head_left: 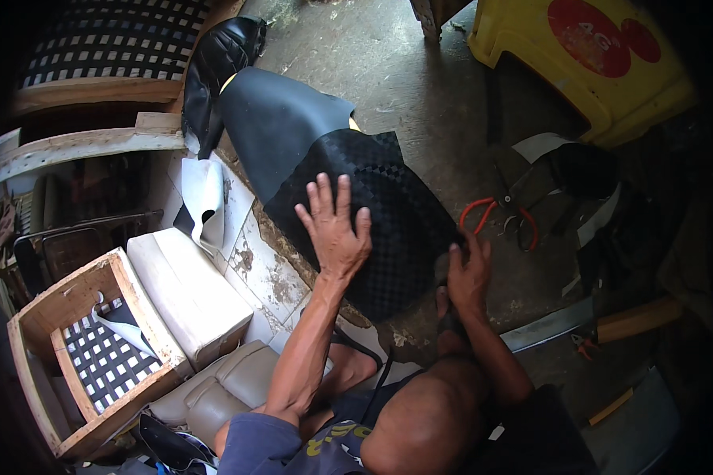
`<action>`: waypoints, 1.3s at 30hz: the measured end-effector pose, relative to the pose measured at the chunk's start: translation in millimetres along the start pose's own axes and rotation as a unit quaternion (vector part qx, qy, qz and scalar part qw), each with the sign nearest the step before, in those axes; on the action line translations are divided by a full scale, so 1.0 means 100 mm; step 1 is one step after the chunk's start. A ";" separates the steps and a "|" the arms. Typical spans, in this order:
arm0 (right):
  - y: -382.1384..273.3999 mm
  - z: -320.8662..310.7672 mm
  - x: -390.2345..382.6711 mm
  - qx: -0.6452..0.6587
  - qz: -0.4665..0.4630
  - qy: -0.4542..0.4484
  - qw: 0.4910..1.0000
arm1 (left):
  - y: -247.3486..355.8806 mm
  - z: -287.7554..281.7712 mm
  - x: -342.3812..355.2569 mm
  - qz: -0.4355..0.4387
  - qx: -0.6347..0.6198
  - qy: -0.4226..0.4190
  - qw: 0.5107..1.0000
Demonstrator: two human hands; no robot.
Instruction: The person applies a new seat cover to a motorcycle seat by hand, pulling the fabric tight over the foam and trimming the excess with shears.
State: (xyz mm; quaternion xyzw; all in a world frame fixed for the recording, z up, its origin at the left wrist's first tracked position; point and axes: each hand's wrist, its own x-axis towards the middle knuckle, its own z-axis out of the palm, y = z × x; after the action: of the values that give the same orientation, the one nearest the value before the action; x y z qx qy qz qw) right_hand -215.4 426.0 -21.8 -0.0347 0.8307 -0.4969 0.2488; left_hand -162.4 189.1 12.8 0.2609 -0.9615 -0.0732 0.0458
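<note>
My left hand (334, 237) lies flat, fingers spread, on a black checkered upholstery cover (396, 206). At the cover's right edge, my right hand (469, 273) is closed, its thumb and fingers pinching the edge. The cover lies partly over a smooth dark grey sheet (273, 119), and bits of yellow foam show at that sheet's edges. Just past my right hand, red-handled scissors (499, 207) lie on the floor with their handles apart.
A yellow plastic stool (586, 63) is at the far right. On the left stand a wooden frame with woven straps (36, 356) and a white cushion block (186, 285). Black upholstery (214, 71) is at the back; offcuts and a metal blade (550, 324) lie right.
</note>
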 end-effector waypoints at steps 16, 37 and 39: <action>-0.60 1.28 2.27 -0.037 -0.189 -0.033 0.981 | 0.24 0.03 0.02 0.031 0.032 -0.029 0.999; -0.80 0.96 1.12 0.062 -0.260 -0.227 0.936 | 0.12 0.02 -0.02 0.018 0.030 -0.035 0.999; -0.59 1.05 1.29 0.118 -0.236 -0.221 0.939 | 0.21 0.04 0.00 0.017 0.030 -0.039 0.999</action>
State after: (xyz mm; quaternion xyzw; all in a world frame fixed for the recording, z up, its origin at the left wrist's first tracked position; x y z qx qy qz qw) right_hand -292.8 272.3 -61.1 -0.3093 0.6584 -0.6154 0.3036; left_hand -173.6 207.5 12.8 0.2426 -0.9686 -0.0533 0.0015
